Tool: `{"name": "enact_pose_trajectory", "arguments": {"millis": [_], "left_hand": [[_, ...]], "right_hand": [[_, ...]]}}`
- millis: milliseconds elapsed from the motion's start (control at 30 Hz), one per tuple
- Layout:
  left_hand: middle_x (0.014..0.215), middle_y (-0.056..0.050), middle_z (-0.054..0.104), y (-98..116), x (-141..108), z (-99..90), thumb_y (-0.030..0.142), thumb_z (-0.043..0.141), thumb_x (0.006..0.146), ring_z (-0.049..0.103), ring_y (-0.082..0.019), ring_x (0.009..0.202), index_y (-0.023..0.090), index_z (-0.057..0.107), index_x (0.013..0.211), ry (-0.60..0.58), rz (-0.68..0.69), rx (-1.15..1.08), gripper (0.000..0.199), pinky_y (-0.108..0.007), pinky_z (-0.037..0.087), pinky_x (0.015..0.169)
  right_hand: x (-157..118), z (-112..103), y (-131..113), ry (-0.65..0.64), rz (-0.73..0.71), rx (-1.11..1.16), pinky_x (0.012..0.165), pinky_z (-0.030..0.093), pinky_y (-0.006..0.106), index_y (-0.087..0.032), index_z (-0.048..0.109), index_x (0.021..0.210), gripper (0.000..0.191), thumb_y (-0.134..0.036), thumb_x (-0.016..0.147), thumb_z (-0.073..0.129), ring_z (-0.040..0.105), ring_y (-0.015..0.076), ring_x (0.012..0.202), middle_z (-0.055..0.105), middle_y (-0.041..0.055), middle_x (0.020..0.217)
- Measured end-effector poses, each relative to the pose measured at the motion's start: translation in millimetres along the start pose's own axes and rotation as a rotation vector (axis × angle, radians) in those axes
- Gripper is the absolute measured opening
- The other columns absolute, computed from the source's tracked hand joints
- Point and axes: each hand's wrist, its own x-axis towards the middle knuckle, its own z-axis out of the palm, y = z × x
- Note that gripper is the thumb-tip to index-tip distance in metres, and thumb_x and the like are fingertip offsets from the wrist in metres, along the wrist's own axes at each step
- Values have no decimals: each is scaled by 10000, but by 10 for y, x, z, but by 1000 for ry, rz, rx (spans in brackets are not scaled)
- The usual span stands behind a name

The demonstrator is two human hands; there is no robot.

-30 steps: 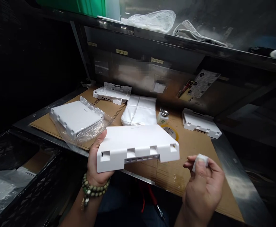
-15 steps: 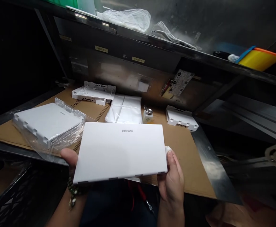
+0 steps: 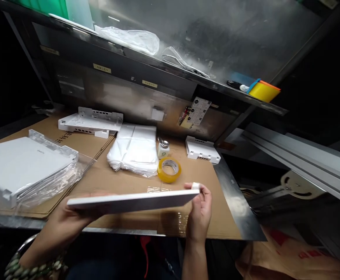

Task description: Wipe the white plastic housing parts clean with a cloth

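Observation:
Between my hands is a flat white HUAWEI panel, seen nearly edge-on, its lettering turned out of sight. My left hand grips its left end, fingers partly hidden behind it. At the opposite end my right hand pinches the corner; a small white wrap or piece of cloth shows at its fingers. Just beyond the panel lies a roll of yellowish tape. Behind that stand a small white pump bottle and a stack of white plastic bags.
Cardboard covers the metal bench. At left a white unit rests on clear plastic. White housings sit at back left and back right. Above runs a metal shelf with a plastic bag and a yellow object.
The panel has tipped from showing its lettered face to nearly edge-on. The tape roll has come into view behind it. My view has shifted, so the bench things sit further left.

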Motion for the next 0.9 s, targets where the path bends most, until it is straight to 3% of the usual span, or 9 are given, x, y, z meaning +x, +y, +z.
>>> {"name": "enact_pose_trajectory", "arguments": {"millis": [67,200,400,633,700,800,833,900], "left_hand": [[908,-84,807,106,-42,33,518,854,757,744,-262,881,281,857,855,-63,60,97,256,-276,613,818],[958,-101,811,205,-23,34,491,813,792,749,-296,940,287,861,882,-110,92,175,229,-310,609,850],[960,-84,817,94,98,-20,331,770,865,783,-277,894,296,853,956,-251,278,152,128,-271,629,783],[963,-97,814,152,27,36,367,804,831,769,-282,926,259,860,914,-172,189,129,148,-267,616,847],[987,-74,813,170,-10,36,382,812,825,762,-276,964,282,859,924,-114,166,126,148,-262,603,884],[1049,-16,810,139,-44,-1,377,838,801,735,-259,1068,338,841,1001,4,186,147,204,-266,549,1007],[1067,5,808,119,-50,-17,369,848,791,728,-249,1086,357,834,1017,55,194,161,226,-261,533,1030],[1045,29,809,84,-64,-42,373,861,771,735,-243,1039,374,833,988,136,216,191,219,-273,546,1017]], "right_hand": [[58,-58,-56,36,-94,-39,896,511,351,-212,560,1143,349,-484,952,665,688,176,937,734,52,1065],[82,-140,-215,13,-102,28,732,513,324,-228,554,1142,279,-446,987,633,659,130,697,721,33,1052],[23,-140,-347,-23,-109,58,645,502,294,-232,545,1144,241,-408,999,621,683,135,662,728,41,1037],[-98,-62,-409,-73,-298,-20,574,495,265,-258,576,1180,197,-331,1003,618,688,138,682,715,45,1095],[47,30,-385,-102,-379,-176,646,532,285,-262,628,1193,227,-340,981,651,707,168,831,695,59,1157],[562,306,-271,-235,-487,-551,827,549,314,-245,667,1223,271,-389,1010,580,653,213,1121,647,88,1281],[787,433,-215,-322,-486,-716,857,541,308,-235,651,1256,304,-386,1044,494,642,203,1141,637,92,1309],[1239,711,-94,-422,-460,-838,891,516,305,-224,696,1202,267,-311,1016,524,662,199,1086,677,78,1269]]}}
